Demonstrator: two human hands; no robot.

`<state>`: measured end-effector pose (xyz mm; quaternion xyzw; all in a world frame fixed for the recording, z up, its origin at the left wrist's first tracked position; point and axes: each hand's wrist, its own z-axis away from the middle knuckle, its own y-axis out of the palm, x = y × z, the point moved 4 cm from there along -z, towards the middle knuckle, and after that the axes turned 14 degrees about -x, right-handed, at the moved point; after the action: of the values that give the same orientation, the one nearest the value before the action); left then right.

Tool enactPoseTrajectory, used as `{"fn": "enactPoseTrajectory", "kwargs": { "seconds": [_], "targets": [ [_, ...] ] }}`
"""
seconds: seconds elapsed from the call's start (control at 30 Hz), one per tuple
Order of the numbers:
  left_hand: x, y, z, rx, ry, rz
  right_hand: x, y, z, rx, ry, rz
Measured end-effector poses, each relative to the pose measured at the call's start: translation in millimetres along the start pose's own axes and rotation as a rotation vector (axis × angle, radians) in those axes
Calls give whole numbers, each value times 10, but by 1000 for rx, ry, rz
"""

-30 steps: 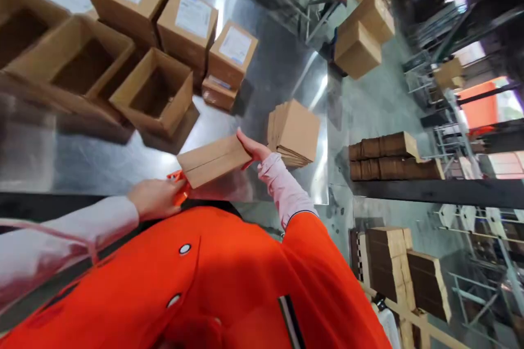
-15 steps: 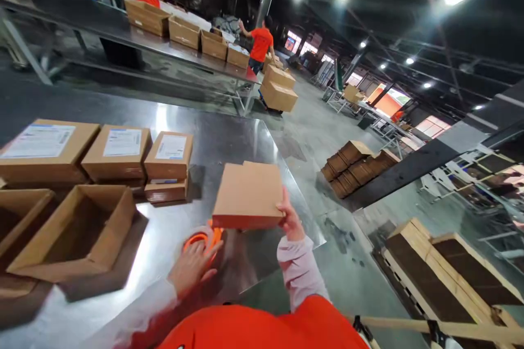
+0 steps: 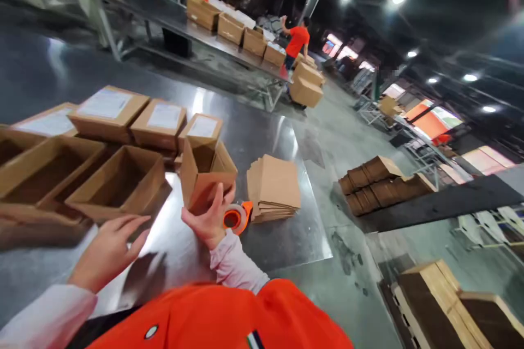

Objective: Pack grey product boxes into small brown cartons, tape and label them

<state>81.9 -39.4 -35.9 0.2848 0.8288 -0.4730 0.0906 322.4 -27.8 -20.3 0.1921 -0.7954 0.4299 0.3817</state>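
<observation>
My right hand (image 3: 210,218) rests against the near face of a small open carton (image 3: 210,185), its thumb and fingers spread and not wrapped round it. The carton stands upright with its top open, to the right of a larger open carton (image 3: 117,182). My left hand (image 3: 108,251) hovers over the metal table, nearest that larger carton, fingers apart and nothing in them. Just right of my right hand lies an orange tape dispenser (image 3: 237,217). Beyond it is a stack of flat folded cartons (image 3: 276,188).
Closed boxes with white labels (image 3: 164,117) stand in a row behind the open ones. The metal table (image 3: 311,245) ends at the right. Across the aisle, two people in orange shirts stand by a long table (image 3: 143,5) with cartons. Cardboard stacks (image 3: 380,185) sit on the floor.
My right hand has left the flat cartons and moved left to a small opened carton that now stands beside the row. My left hand has left the tape dispenser and moved left. The view has shifted.
</observation>
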Motion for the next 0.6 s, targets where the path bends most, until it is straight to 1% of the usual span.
{"fn": "enactPoseTrajectory", "kwargs": {
  "seconds": [0.07, 0.13, 0.2, 0.27, 0.3, 0.33, 0.37, 0.43, 0.47, 0.5, 0.53, 0.6],
  "targets": [
    [-3, -254, 69, -5, -73, 1, 63, 298, 178, 110, -39, 58],
    [45, -439, 148, 6, -135, -11, 59, 513, 374, 216, -49, 76],
    [166, -599, 249, 25, -181, -29, 15, 637, 593, 329, -64, 72],
    [334, -778, 368, 39, -202, -34, -23, 650, 798, 406, -94, 66],
    [428, -882, 429, 38, -202, -30, -29, 615, 870, 404, -103, 69],
    [527, -997, 489, 25, -200, -23, -21, 561, 910, 369, -105, 75],
    [630, -1118, 548, 4, -200, -15, 6, 497, 913, 305, -101, 79],
    [838, -1362, 662, -52, -219, -7, 131, 393, 814, 149, -100, 72],
    [941, -1475, 717, -77, -241, -12, 231, 378, 723, 88, -116, 63],
    [1039, -1579, 772, -101, -269, -30, 353, 399, 616, 52, -144, 54],
    [1133, -1674, 824, -117, -296, -60, 492, 456, 503, 47, -182, 55],
    [1308, -1840, 917, -124, -344, -139, 780, 642, 305, 90, -248, 103]
  ]
}}
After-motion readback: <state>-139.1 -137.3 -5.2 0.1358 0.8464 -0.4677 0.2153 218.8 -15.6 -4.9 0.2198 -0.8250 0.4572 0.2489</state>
